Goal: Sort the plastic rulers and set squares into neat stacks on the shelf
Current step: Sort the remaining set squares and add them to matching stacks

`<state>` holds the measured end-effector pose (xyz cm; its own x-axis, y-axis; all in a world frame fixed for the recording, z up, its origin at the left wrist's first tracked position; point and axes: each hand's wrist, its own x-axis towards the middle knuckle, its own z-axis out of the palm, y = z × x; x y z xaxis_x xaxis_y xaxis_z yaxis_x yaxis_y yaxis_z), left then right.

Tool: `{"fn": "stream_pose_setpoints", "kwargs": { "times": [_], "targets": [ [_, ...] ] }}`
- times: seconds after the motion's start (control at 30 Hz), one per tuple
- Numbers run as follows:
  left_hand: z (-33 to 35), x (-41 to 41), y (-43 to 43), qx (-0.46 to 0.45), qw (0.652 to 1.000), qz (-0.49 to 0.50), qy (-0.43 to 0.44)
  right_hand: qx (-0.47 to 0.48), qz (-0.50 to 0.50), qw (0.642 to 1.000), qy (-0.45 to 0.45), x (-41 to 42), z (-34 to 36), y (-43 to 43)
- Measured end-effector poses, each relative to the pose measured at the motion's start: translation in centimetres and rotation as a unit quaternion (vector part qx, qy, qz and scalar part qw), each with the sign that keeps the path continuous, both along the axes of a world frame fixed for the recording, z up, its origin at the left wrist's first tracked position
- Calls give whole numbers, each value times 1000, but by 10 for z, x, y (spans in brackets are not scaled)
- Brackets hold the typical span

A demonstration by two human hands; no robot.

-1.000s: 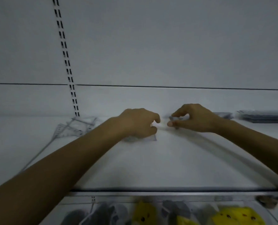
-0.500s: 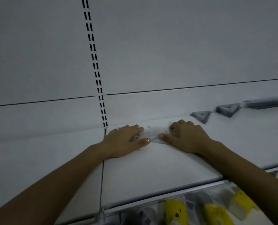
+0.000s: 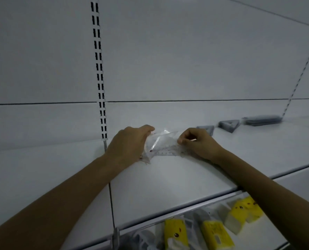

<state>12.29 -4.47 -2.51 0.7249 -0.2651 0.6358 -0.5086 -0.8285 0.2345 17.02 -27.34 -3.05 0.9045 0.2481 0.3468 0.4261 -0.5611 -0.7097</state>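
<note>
1. The shelf [image 3: 168, 186] is plain white, greyish in the dim light.
2. The back panel [image 3: 168, 60] is the same flat white, crossed by a thin dark seam.
3. The upright [image 3: 99, 69] is white with a double column of black slots.
4. The set squares [image 3: 165, 145] are clear, with fine dark scale marks and a bright glint.
5. The triangles [image 3: 228, 125] look mid grey.
6. The rulers [image 3: 262, 120] look darker grey.
7. The rail [image 3: 168, 216] is silver.
8. The packs [image 3: 175, 233] are bright yellow with small dark dots. The ones beside them are grey and white.
</note>
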Motion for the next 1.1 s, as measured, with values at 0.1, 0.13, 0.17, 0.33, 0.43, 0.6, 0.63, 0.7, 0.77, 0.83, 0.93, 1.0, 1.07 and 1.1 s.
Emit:
{"fn": "stream_pose_setpoints", "kwargs": {
  "times": [0.1,0.13,0.17,0.33,0.43,0.6,0.63,0.7,0.77,0.83,0.93,1.0,1.07,1.1],
  "targets": [
    [10,-2,5,38,989,79,-123,84,1,996,34,-4,4,-3],
    [13,-3,7,26,983,94,-155,108,3,993,41,-5,5,-3],
    [14,-3,8,7,981,100,-165,127,4,991,43,-5,4,-2],
    [12,-2,-2,-142,984,3,-105,148,3,988,36,-4,4,-1],
    [7,-3,-5,-169,982,-15,-83,135,-12,991,11,0,5,0],
    [7,-15,-11,-122,987,1,-106,132,-17,991,4,1,3,0],
    [8,-16,-14,-129,985,-3,-111,141,-12,990,7,0,4,-1],
    [9,-13,-21,-174,980,-20,-96,184,-14,983,18,0,8,-6],
    [12,-8,-26,-221,974,-20,-53,243,-27,969,41,1,17,-18],
    [16,-1,-33,-226,973,-4,-39,248,-35,967,52,7,26,-37],
    [23,7,-56,-254,966,45,-23,217,-41,973,69,21,33,-71],
    [26,14,-80,-287,955,72,-9,226,-48,968,96,36,37,-95],
    [28,25,-110,-304,949,81,11,246,-53,959,128,50,40,-118],
    [29,31,-124,-318,944,83,22,257,-52,954,142,57,40,-128]
  ]
}}
